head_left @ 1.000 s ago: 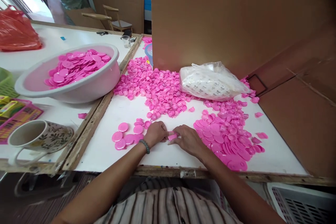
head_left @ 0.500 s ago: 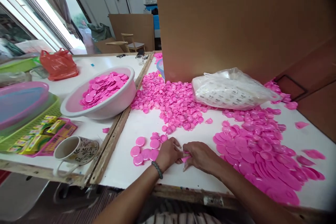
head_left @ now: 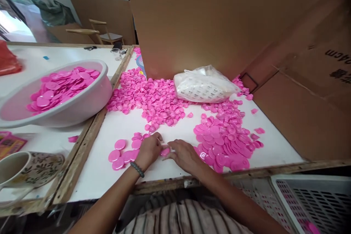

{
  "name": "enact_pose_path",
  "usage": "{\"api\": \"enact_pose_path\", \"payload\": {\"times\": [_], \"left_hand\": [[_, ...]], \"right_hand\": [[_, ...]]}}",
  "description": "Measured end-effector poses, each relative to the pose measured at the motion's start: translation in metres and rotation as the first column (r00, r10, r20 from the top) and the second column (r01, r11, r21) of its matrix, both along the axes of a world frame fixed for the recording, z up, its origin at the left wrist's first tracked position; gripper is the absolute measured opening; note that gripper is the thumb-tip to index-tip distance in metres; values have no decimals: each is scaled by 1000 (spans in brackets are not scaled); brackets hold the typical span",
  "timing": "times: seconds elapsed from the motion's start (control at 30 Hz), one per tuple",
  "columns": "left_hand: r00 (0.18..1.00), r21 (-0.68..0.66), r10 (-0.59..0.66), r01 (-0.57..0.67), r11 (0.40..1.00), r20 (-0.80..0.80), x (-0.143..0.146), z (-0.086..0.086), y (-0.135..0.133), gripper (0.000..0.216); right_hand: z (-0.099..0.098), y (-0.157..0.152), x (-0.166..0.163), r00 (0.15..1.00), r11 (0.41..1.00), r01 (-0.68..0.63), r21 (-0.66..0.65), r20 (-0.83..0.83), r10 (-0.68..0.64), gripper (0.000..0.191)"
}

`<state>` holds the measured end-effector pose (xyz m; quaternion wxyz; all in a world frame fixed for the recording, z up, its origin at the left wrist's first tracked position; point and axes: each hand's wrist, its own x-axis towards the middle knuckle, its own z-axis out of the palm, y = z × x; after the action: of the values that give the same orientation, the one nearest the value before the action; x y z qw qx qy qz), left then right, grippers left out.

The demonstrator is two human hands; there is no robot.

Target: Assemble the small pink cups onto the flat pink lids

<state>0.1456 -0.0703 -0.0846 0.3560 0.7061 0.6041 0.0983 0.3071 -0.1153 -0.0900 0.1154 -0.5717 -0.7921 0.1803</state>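
My left hand and my right hand meet near the front edge of the white table, fingers pinched together on one pink plastic cap between them. A bead bracelet sits on my left wrist. Just left of my left hand lies a small group of flat pink lids. A pile of flat pink lids lies right of my right hand. Farther back spreads a heap of small pink caps.
A white basin of pink lids stands on the left table, with a patterned mug in front of it. A clear plastic bag lies against tall cardboard sheets. A white crate sits at lower right.
The camera view has swung and tilted; my hands have stayed together at the table's front edge, still working the pink cap between them.
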Motion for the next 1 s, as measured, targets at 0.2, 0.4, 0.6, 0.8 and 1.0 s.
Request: {"api": "enact_pose_path", "payload": {"times": [0.2,0.4,0.6,0.8,1.0], "left_hand": [[946,356,12,110,928,-324,-9,13,-20,14],[890,434,-82,297,850,-449,-7,-6,-26,10],[901,467,25,201,861,-433,-13,0,-26,10],[965,445,-162,240,863,-207,26,-3,-24,16],[991,381,-131,136,914,-40,32,-25,-17,12]], "right_hand": [[7,-27,61,974,985,170,3,154,-169,12],[-15,-18,50,992,992,127,14,13,-128,7],[-10,39,29,992,985,108,136,-84,-97,18],[-3,90,35,983,985,-75,157,175,47,14],[-18,74,54,988,994,75,74,131,-85,17]]}}
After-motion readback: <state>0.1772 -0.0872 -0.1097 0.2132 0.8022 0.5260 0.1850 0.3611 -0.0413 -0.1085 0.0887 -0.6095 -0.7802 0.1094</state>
